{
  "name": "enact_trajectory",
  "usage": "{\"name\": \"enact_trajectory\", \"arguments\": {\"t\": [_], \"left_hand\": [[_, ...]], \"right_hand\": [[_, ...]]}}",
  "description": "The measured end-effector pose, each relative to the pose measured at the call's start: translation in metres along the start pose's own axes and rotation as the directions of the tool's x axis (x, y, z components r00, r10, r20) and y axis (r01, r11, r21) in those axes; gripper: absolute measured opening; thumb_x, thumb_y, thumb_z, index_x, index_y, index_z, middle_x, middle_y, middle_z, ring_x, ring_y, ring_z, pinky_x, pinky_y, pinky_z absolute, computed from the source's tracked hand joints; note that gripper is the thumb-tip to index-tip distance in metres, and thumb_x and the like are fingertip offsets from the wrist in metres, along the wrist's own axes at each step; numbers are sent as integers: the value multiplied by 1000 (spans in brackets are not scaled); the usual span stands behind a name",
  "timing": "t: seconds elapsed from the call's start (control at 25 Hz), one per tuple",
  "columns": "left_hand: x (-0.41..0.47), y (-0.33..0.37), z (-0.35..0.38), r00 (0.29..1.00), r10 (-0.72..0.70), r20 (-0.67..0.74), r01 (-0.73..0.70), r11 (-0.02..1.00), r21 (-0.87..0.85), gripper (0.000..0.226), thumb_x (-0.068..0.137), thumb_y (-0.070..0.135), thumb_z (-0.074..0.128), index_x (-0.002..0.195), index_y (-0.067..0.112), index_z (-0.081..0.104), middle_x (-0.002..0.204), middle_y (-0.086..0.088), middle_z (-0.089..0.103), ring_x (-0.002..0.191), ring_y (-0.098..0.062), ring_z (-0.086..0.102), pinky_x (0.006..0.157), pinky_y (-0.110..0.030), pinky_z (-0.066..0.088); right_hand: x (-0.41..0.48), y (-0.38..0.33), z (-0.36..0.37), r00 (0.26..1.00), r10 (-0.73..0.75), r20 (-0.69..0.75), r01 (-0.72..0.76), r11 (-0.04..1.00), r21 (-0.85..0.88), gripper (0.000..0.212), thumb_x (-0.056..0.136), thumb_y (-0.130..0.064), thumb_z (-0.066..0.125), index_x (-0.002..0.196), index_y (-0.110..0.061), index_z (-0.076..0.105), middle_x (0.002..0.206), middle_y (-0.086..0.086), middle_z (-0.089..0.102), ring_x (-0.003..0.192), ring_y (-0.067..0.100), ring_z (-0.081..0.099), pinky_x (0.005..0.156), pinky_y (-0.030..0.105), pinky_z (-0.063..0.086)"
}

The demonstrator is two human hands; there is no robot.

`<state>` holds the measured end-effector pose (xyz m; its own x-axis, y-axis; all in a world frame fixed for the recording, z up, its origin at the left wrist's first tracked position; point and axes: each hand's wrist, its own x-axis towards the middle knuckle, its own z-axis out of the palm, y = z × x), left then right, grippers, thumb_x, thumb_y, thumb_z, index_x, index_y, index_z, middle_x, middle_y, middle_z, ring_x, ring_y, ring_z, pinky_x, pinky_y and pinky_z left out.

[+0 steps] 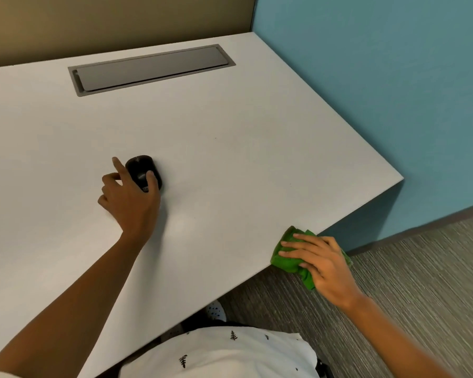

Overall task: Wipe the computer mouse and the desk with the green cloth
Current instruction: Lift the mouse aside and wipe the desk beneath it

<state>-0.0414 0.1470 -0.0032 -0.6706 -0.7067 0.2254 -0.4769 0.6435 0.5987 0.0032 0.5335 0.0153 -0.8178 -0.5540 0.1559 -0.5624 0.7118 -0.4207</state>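
Note:
A black computer mouse [140, 167] lies on the white desk [230, 148], left of centre. My left hand [130, 196] rests on the mouse from the near side, thumb on its right flank and index finger stretched along its left side. My right hand [321, 259] presses a crumpled green cloth [286, 259] at the desk's front right edge, fingers spread over it; part of the cloth hangs past the edge.
A grey recessed cable hatch [150, 69] sits in the desk near the back. A teal partition [380, 91] borders the desk on the right and a tan panel [107, 23] behind. Grey carpet [407, 282] lies below; my white shirt [230, 353] is at the front edge.

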Motion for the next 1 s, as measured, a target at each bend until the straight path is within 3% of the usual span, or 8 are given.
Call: {"name": "enact_trajectory", "arguments": {"t": [0.16,0.28,0.4,0.48,0.6,0.68,0.76,1.0], "left_hand": [[-7,-14,-6,1000,26,-6,-25,997,68,58,98,35,41,149,10,28,136,-21,44,122,-37,44,108,-49,25],[-14,-29,-12,998,42,44,-45,996,82,60,100,31,43,150,5,23,142,-24,40,131,-38,38,114,-48,22],[-25,-37,-18,990,90,112,-102,988,115,63,100,28,42,151,2,17,150,-25,34,141,-36,28,119,-46,15],[-29,-40,-19,983,124,133,-143,979,143,62,101,26,41,151,0,17,152,-24,32,144,-34,24,120,-45,13],[-29,-40,-20,981,121,150,-145,977,158,60,101,25,40,151,-1,17,153,-23,32,144,-33,23,120,-45,13],[-28,-38,-20,981,118,157,-145,974,172,60,101,25,39,150,-1,18,153,-23,32,144,-34,24,120,-46,14],[-29,-39,-19,979,123,161,-152,971,185,59,101,24,39,150,-2,19,153,-23,31,143,-36,25,120,-47,15],[-27,-41,-16,976,127,179,-162,967,197,57,102,24,37,150,-1,19,155,-22,28,146,-35,20,121,-47,13]], "right_hand": [[18,-8,2,916,308,-257,-248,938,242,51,84,4,58,121,-31,58,117,-18,58,113,-5,48,96,35,37],[69,-21,12,874,410,-262,-283,867,410,41,91,-1,51,125,-24,57,115,-10,61,105,10,58,94,36,47],[127,-46,38,943,317,-100,-283,923,259,35,96,-11,47,128,-23,55,132,-2,58,127,19,47,107,41,35],[155,-70,58,993,109,35,-111,992,56,36,98,-20,44,131,-30,53,143,-9,48,139,16,32,109,40,26],[159,-95,76,955,-200,217,199,980,27,37,96,-23,44,129,-39,51,144,-16,45,141,13,27,105,38,22],[139,-91,74,909,-316,271,307,949,77,37,94,-23,48,126,-41,53,141,-19,48,141,10,27,106,37,19],[110,-77,65,916,-310,253,284,949,136,34,91,-22,52,119,-40,58,135,-22,52,139,6,30,107,35,18],[28,-34,30,998,-59,-3,59,979,196,30,85,-15,47,94,-32,70,113,-25,64,124,1,46,99,33,27]]}}
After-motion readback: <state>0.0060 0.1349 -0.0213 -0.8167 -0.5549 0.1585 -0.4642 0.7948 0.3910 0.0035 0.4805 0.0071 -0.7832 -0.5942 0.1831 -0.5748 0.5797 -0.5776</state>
